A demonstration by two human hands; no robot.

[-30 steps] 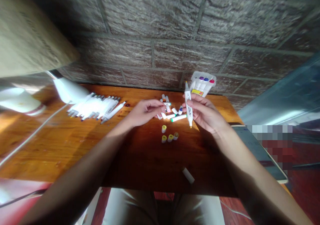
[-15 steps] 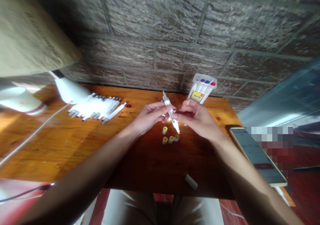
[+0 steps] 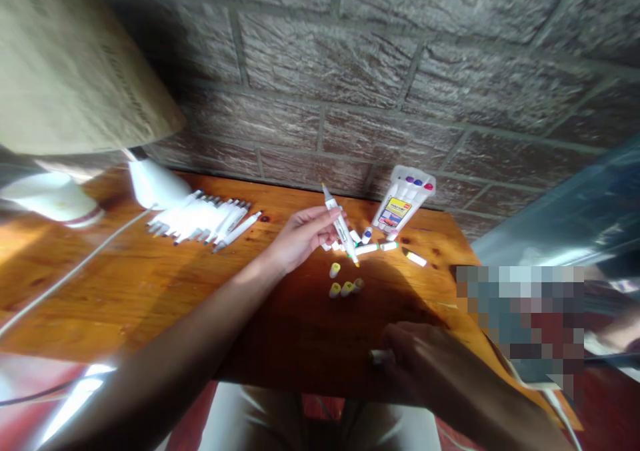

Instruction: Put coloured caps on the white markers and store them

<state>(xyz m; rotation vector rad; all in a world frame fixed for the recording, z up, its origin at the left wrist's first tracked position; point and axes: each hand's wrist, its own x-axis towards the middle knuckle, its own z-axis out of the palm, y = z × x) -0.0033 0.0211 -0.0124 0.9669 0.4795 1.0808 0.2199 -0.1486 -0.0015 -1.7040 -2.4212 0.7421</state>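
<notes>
My left hand pinches a white double-ended marker, tilted, with yellow-orange nibs bare at both ends. Near the table's front edge, my right hand is closed in shadow over the right end of a pale marker cap; its fingers are dim and partly hidden. Below the held marker stand several small caps with yellow tops, one of them browner. Behind it lie loose white marker caps and pieces, among them a blue-ended cap and a yellow-banded one.
A clear marker case with several markers leans near the brick wall. A row of white markers lies at left, by a lamp and a paper cup. A white cable crosses the table. A partly blurred-out phone lies at right.
My right hand has left the marker and moved down toward the front edge, onto the lone cap. The left hand keeps the marker. The view has shifted slightly.
</notes>
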